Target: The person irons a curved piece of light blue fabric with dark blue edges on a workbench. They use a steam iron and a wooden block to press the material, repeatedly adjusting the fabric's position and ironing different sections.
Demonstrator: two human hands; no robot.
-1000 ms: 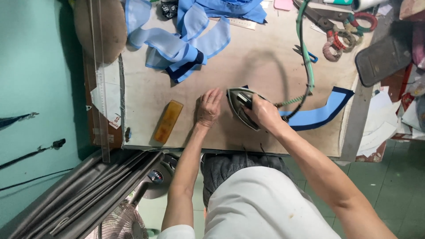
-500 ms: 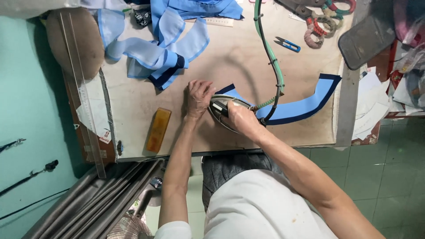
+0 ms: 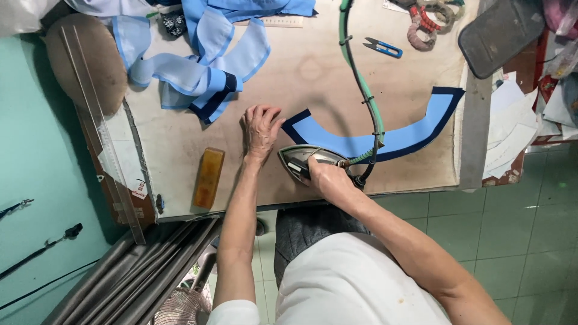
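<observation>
— Where is the metal clothes iron [image 3: 307, 161]?

— On the padded beige table [image 3: 313, 78], near its front edge, the right hand [image 3: 322, 176] gripping its handle. Its nose lies beside the curved light-blue fabric strip with navy border [image 3: 385, 135].

— And the left hand [image 3: 260, 129]?

— Flat on the table, fingers spread, holding nothing, just beside the strip's end.

— Anything close by?

— The green cord [image 3: 360, 84] crosses the strip. An amber block [image 3: 208, 178] lies left; blue snips [image 3: 383, 47] and piled blue fabric [image 3: 198, 66] sit farther back.

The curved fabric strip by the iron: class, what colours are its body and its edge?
The curved fabric strip is light blue with a dark navy border, seen in the head view.
</observation>
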